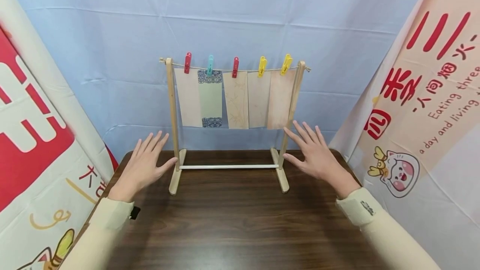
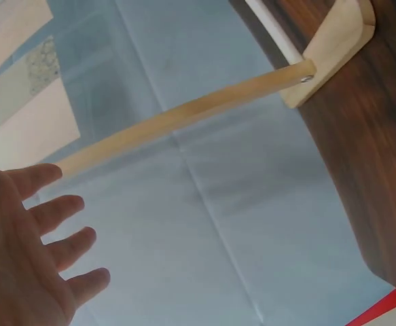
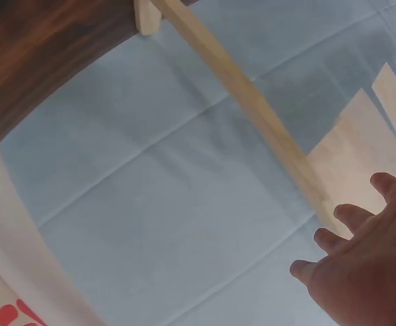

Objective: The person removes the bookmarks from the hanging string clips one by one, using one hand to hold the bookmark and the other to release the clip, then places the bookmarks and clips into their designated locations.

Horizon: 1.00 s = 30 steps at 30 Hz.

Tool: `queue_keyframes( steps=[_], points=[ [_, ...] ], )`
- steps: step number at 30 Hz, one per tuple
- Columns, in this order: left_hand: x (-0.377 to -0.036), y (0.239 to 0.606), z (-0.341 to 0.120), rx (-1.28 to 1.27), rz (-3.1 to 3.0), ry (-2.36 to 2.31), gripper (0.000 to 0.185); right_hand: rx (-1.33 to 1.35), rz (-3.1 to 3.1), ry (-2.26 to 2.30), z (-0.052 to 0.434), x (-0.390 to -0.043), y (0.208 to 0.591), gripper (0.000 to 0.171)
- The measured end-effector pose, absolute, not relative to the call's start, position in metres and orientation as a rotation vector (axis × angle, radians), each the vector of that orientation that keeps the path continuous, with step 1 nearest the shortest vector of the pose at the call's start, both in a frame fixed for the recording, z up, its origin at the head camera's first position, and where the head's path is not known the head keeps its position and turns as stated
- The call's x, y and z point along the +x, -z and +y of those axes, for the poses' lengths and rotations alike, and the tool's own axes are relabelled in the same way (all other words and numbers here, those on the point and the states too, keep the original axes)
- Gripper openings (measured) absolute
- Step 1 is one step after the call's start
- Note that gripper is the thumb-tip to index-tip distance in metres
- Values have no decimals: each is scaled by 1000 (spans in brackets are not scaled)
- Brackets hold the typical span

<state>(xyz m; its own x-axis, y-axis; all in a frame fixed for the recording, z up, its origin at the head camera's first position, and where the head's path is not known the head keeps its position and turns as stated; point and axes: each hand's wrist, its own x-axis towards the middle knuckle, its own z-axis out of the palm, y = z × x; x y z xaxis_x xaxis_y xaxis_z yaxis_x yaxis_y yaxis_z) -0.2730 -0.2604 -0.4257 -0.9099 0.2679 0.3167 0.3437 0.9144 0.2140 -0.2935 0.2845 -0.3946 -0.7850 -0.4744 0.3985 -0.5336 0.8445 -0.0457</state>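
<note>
A small wooden rack (image 1: 172, 111) stands at the back of the table, with a string (image 1: 247, 70) tied between its two posts. Five paper strips hang from it, so several in a row: a plain one (image 1: 188, 99), a green one with blue patterned ends (image 1: 211, 99), and beige ones such as the branch-printed strip (image 1: 236, 103). Red (image 1: 188, 62), blue (image 1: 210, 65) and yellow clothespins (image 1: 262, 66) hold them. My left hand (image 1: 144, 166) is spread beside the left post, holding nothing. By the right post, my right hand (image 1: 315, 153) is likewise spread, its fingers overlapping the post in the head view.
The dark wooden table (image 1: 225, 228) extends toward me from the rack. Behind it hangs a pale blue cloth (image 1: 232, 20). Printed banners flank both sides, a red and white one (image 1: 30, 157) at left and a lettered one (image 1: 423, 107) at right.
</note>
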Motion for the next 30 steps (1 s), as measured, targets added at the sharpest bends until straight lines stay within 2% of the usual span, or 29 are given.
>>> queue_keyframes(
  steps=[20,30],
  points=[
    [-273,413,-245,-470,-2777,437,89,893,-2496,-184,257,-296,367,84],
    [-272,405,-233,-449,-2802,818,84,1038,-2347,-196,235,-300,329,82]
  ],
)
